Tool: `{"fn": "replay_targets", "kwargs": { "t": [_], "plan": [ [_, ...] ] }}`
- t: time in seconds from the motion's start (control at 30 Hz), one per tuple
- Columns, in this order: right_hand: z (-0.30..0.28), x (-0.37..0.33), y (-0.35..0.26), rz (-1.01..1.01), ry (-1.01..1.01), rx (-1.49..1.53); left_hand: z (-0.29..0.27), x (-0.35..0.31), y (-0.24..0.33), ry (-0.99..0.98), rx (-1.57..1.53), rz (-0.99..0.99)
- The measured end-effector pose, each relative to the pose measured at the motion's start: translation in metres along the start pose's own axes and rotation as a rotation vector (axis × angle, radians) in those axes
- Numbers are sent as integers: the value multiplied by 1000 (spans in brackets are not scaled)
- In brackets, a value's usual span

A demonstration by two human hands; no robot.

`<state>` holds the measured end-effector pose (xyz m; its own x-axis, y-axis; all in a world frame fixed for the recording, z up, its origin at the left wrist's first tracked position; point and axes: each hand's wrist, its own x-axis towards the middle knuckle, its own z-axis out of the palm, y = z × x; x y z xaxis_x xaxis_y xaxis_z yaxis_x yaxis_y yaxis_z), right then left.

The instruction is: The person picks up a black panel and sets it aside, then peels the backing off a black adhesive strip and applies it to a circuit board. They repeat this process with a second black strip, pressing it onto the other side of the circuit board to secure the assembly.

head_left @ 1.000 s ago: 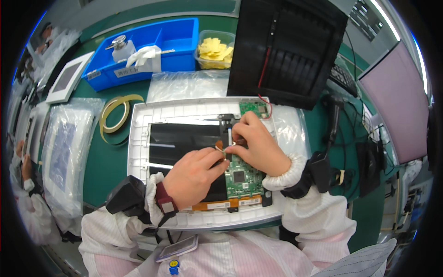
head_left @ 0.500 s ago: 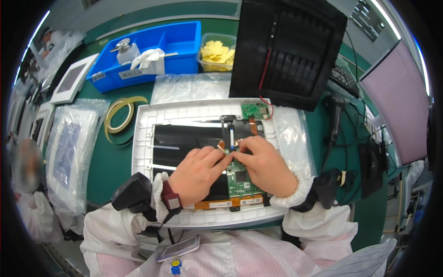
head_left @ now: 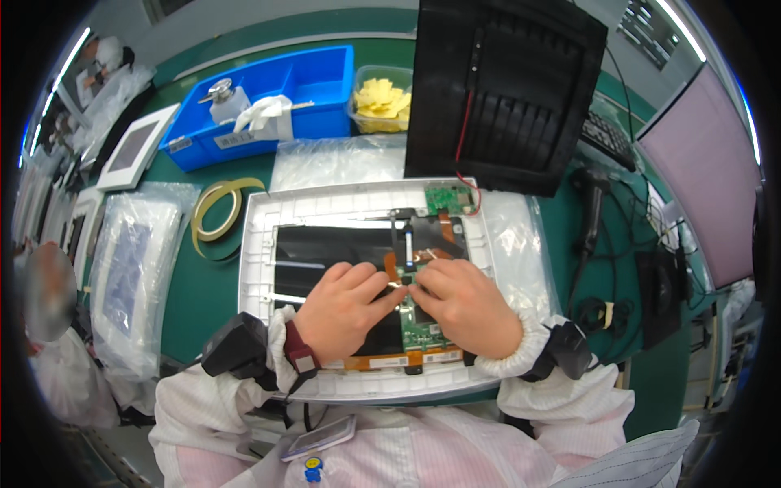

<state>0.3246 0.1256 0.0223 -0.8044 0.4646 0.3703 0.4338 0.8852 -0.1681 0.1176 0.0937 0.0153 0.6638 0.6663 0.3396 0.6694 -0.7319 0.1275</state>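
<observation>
A white-framed display unit point(head_left: 259, 268) lies in front of me with its inside up: a black panel point(head_left: 338, 242) and a green circuit board point(head_left: 421, 335). My left hand point(head_left: 342, 313) and my right hand point(head_left: 470, 307) meet over the upper part of this board, fingers bent and thumbs and fingertips almost touching. An orange flat ribbon cable point(head_left: 390, 267) runs down to the left fingertips. Above the right hand lies a second orange-brown ribbon point(head_left: 445, 228), near a small green board point(head_left: 443, 199). Whatever is pinched between the fingertips is too small and covered to make out.
A black back cover point(head_left: 496, 98) stands upright behind the unit, joined to it by a red wire point(head_left: 460, 134). Further out are a blue bin point(head_left: 317, 106), a tub of yellow pieces point(head_left: 381, 102), a tape roll point(head_left: 218, 218), a bagged panel point(head_left: 130, 268) and a scanner point(head_left: 590, 211).
Both hands have moved slightly toward me along the circuit board. More of the orange ribbon cables shows above the fingers now. The view has shifted a little.
</observation>
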Motion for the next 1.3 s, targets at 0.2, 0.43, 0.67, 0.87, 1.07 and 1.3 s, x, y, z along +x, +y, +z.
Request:
{"fn": "replay_targets", "kwargs": {
  "t": [0.2, 0.43, 0.67, 0.87, 1.07, 1.3],
  "plan": [
    [1, -2, 4, 3, 43, 64, -16, 5, -18, 146, 26, -86],
    [4, 0, 9, 49, 122, 232, -57, -29, -123, 380, 323, -416],
    [2, 3, 7, 76, 155, 287, -43, -42, -171, 324, 341, -449],
    [-3, 4, 5, 86, 210, 333, -68, -14, -87, 549, 157, -263],
    [-22, 1, -5, 291, 238, 683, -47, 4, 10, 270, -193, -236],
    [-30, -3, -4, 579, 11, 1255, -31, 19, 31, 222, -281, -159]
  ]
}}
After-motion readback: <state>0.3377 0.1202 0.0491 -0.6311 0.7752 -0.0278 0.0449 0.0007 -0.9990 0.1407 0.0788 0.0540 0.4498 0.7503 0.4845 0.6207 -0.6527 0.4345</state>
